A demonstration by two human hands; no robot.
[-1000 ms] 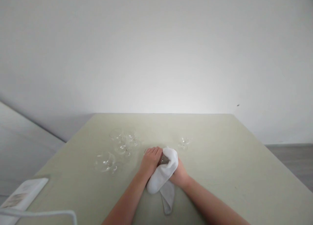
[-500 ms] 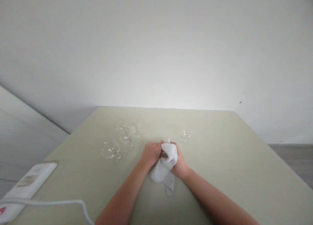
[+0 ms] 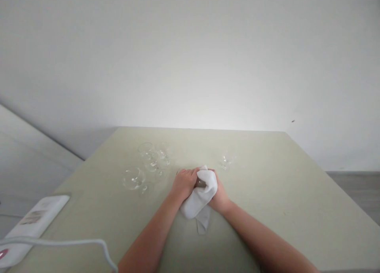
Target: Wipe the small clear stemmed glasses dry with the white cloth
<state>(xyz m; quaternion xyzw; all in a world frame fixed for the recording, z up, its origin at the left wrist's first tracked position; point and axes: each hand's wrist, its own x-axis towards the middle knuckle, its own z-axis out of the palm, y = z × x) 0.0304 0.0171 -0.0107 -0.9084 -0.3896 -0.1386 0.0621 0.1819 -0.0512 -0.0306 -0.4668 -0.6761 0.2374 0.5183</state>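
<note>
My left hand [image 3: 184, 182] is closed around a clear glass [image 3: 200, 182] at the middle of the pale green table [image 3: 267, 194]; only a small dark part of the glass shows between my hands. My right hand [image 3: 219, 197] presses a white cloth [image 3: 199, 198] against and around that glass. The cloth's loose end hangs down onto the table toward me. Both hands touch each other over the glass.
Several clear stemmed glasses [image 3: 150, 160] stand to the left, the nearest one [image 3: 133, 179] in front of them. A single glass [image 3: 226, 161] stands behind my right hand. A white device [image 3: 32, 221] with a white cable [image 3: 74, 243] lies at the table's near left corner.
My hands have kept the glass and cloth while shifting the cloth around it. The camera tilted, so the table and the white device show a little more.
</note>
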